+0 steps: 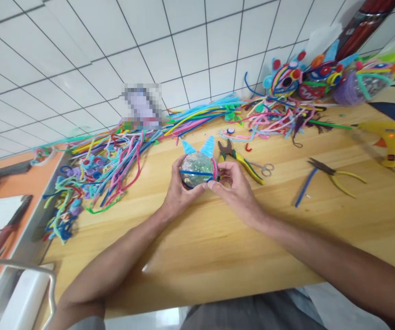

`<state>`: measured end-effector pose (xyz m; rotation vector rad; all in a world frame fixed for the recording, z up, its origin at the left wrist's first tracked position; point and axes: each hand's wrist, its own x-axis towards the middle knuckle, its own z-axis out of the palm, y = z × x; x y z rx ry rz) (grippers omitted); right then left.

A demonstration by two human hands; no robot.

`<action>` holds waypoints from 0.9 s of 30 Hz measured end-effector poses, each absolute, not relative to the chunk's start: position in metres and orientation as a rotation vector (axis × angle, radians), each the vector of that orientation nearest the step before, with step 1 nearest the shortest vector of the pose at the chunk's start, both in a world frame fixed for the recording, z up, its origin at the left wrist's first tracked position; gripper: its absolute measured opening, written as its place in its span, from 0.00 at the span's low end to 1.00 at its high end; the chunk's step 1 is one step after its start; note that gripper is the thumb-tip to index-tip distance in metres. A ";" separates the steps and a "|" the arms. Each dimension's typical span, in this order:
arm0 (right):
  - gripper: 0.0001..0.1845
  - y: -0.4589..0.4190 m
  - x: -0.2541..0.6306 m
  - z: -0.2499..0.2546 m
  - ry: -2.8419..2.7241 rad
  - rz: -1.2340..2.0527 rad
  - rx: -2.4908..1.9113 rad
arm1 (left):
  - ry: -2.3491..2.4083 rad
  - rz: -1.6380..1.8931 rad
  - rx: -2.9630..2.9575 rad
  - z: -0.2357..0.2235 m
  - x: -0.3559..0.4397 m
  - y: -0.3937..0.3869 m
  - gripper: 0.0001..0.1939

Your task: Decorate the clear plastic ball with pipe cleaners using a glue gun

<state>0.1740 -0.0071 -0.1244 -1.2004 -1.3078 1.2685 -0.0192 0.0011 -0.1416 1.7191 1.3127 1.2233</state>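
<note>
A clear round ornament [196,165] with a glittery green inside is held above the wooden table. Two light-blue pointed ears stand on its top, and a blue pipe cleaner [195,173] runs across its front. Pink trim shows along its right edge. My left hand [177,190] wraps round the left side and underside of the ornament. On the other side, my right hand [233,185] pinches the lower right edge near the blue strip's end, its fingers bent. Just behind my right hand lie yellow-and-green handled pliers [247,167] and small scissors [264,169].
Bundles of coloured pipe cleaners [190,120] line the tiled wall, with a tangled heap [68,197] at left. Finished pipe-cleaner figures [283,80] stand at back right. Yellow-handled pliers [335,174], a blue pipe-cleaner piece [305,188] and a yellow glue gun [392,137] lie on the right.
</note>
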 end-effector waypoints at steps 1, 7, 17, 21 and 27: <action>0.27 -0.007 0.174 -0.125 -1.308 1.271 -1.192 | 1.311 1.228 1.729 -0.141 -0.019 0.001 0.50; 0.25 -0.008 0.175 -0.127 -1.300 1.262 -1.178 | 1.275 1.238 1.772 -0.138 -0.018 0.002 0.49; 0.24 -0.006 0.176 -0.129 -1.278 1.273 -1.168 | 1.241 1.212 1.733 -0.140 -0.018 -0.001 0.53; 0.24 -0.006 0.176 -0.130 -1.275 1.274 -1.157 | 1.242 1.208 1.759 -0.142 -0.019 -0.001 0.53; 0.24 -0.004 0.177 -0.130 -1.263 1.295 -1.153 | 1.244 1.211 1.771 -0.142 -0.019 0.000 0.52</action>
